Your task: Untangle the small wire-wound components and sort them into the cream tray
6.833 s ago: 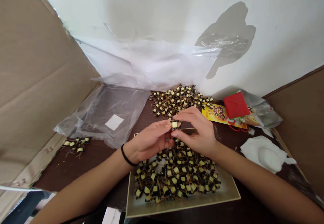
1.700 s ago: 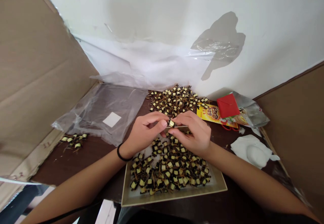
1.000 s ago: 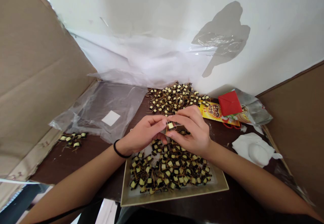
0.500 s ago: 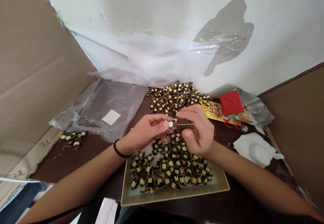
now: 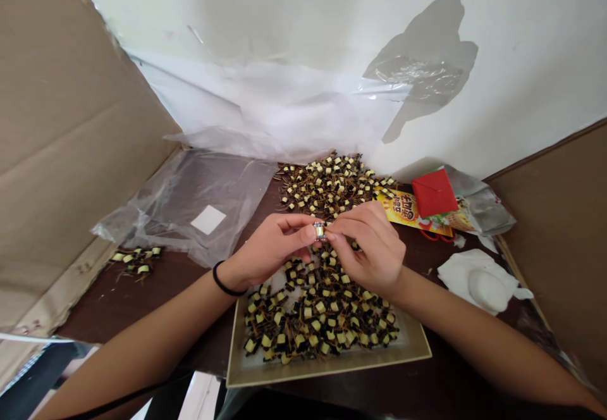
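Observation:
Between the thumb and fingers of my left hand point(image 5: 275, 246) is a small transformer point(image 5: 320, 231), a coil wrapped in pale yellow tape with metal pins along its dark ends. My right hand point(image 5: 367, 243) meets it from the right, thumb and forefinger pinched together at its edge. What lies in that pinch, perhaps a thin wire, is too small to make out. Below both hands sits a shallow tray point(image 5: 332, 372) holding many similar yellow-and-black transformers point(image 5: 320, 306) with copper-coloured wire leads.
Behind the tray a heap of transformers point(image 5: 327, 183) lies against the white wall. A few more point(image 5: 137, 259) lie at left near a clear plastic bag point(image 5: 165, 186). On the right are a yellow packet point(image 5: 398, 208), a red envelope point(image 5: 434, 192) and white tissue point(image 5: 474, 281). Cardboard panels flank the table.
My right hand has closed from spread fingers to a pinch and moved slightly left, onto the transformer's right edge. My left hand keeps its hold in nearly the same place.

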